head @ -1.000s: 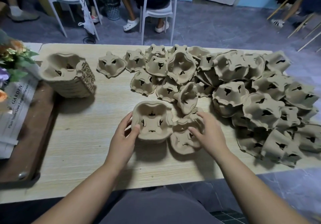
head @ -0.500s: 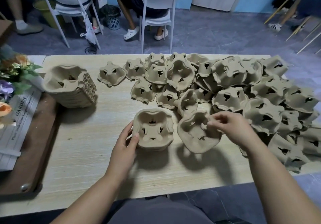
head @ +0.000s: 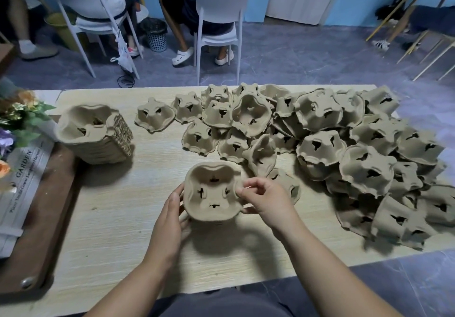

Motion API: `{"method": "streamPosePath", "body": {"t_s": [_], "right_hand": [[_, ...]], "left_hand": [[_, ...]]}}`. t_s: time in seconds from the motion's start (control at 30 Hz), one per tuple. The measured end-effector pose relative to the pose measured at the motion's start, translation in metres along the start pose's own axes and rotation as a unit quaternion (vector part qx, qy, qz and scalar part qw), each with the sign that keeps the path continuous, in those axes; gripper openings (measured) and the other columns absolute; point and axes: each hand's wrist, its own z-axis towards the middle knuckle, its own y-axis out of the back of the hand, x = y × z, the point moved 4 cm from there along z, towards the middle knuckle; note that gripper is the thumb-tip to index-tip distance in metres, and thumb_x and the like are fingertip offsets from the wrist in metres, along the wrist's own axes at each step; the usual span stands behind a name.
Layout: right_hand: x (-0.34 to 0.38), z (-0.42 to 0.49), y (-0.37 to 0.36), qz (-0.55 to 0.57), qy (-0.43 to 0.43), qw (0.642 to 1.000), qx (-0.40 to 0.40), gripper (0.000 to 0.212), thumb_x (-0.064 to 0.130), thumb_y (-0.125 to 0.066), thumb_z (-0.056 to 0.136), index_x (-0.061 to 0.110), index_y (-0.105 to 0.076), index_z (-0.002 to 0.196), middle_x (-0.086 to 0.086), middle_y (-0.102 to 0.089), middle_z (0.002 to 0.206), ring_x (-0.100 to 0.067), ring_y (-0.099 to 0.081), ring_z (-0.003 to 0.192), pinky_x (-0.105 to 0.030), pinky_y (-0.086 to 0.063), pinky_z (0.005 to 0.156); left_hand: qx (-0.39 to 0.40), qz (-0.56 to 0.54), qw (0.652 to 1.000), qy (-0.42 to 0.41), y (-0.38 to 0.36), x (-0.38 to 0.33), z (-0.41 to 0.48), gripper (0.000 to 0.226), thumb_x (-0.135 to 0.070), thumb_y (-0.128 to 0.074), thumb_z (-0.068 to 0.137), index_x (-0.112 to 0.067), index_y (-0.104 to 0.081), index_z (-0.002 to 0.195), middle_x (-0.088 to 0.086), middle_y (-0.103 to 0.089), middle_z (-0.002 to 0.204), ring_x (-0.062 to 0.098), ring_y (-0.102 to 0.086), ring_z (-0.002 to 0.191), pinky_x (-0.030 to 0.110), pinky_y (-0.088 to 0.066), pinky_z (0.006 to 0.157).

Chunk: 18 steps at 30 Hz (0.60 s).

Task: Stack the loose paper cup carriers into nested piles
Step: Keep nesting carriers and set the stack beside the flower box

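While the left grip point(head: 171, 220) holds the small pile point(head: 211, 193) near mid frame and the right grip point(head: 267, 202) pinches its rim, a crooked push could jam it.

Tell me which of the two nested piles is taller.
The pile at the left, beside the flowers: many stacked rims show. The held pile is much lower.
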Motion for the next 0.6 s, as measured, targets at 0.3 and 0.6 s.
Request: {"method": "streamPosePath", "body": {"t_s": [0.3,0.6], "right_hand": [[-0.007,0.018,0.011,-0.119,0.090,0.987,-0.060,0.017,0.016,-0.077,0.076,0.025,-0.062,0.077,0.011,-0.057,0.062,-0.001,-0.050,0.058,-0.020,-0.044,0.062],[-0.003,0.092,0.042,-0.303,0.072,0.937,-0.157,0.052,0.046,-0.074,0.074,0.018,-0.060,0.115,0.003,-0.062,0.113,-0.015,-0.056,0.105,-0.028,-0.044,0.087]], "left_hand": [[-0.016,0.031,0.999,-0.024,0.001,0.001,0.005,0.026,-0.030,-0.051,0.096,-0.053,-0.056,0.106,-0.028,-0.058,0.114,-0.001,-0.056,0.109,0.031,-0.046,0.093],[-0.023,0.031,0.999,-0.025,0.001,-0.002,0.001,0.028,-0.029,-0.050,0.097,-0.055,-0.054,0.106,-0.029,-0.056,0.115,-0.005,-0.054,0.106,0.022,-0.045,0.077]]}}
